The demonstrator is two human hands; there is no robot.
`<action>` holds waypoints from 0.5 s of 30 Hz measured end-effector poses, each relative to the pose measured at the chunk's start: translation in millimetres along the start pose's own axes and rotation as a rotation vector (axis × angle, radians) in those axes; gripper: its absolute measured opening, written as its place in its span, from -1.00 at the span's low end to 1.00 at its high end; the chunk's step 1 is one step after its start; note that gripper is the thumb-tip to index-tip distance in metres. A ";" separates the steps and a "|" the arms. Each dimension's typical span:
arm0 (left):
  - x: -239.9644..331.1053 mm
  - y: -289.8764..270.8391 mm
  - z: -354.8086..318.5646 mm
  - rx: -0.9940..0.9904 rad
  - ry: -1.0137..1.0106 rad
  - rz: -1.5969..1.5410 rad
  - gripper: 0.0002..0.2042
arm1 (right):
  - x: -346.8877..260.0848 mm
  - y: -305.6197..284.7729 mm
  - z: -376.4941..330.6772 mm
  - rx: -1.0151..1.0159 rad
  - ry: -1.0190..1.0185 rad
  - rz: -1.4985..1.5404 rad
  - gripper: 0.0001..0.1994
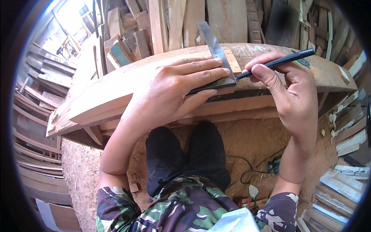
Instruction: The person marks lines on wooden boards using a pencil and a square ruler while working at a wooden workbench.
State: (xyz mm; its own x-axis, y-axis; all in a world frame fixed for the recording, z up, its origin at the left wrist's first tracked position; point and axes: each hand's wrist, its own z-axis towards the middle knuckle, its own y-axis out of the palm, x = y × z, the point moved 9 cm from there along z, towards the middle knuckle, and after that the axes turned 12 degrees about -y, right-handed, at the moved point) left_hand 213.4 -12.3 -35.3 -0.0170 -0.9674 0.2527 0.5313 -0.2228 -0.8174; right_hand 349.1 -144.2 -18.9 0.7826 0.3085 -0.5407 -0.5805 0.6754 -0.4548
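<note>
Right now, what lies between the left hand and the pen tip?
In the head view, the metal square's blade lies between them: the left hand presses it onto the wooden board, and the pen tip touches its right edge.

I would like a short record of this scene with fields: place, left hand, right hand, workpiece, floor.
place: wood workshop, planks stacked behind the bench
left hand: left hand lies flat on a metal square, pressing it on the board
right hand: right hand holds a black pen, tip at the square's edge
workpiece: long board lying across the bench
floor: sawdust, a black cable
</note>
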 end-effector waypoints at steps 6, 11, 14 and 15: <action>4.1 -6.8 -18.8 0.212 0.075 0.163 -0.62 | 2.8 -11.5 4.8 0.217 -0.139 -0.067 -0.81; -21.3 -54.6 -71.0 0.648 -0.007 0.313 -0.72 | 35.5 21.7 1.1 -0.071 -0.214 -0.186 -0.60; -70.8 -83.3 -116.8 0.849 -0.247 0.364 -0.79 | 33.8 41.1 -0.5 -0.104 -0.363 -0.165 -0.44; -79.3 -91.7 -127.6 0.895 -0.306 0.395 -0.81 | 38.0 42.1 -1.0 -0.102 -0.321 -0.116 -0.42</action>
State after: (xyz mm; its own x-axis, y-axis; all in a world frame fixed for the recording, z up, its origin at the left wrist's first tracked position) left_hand 58.0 69.5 -46.5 0.4464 -0.8521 0.2732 0.8916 0.3977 -0.2165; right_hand 354.2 -104.8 -59.3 0.8659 0.4394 -0.2388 -0.4905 0.6527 -0.5774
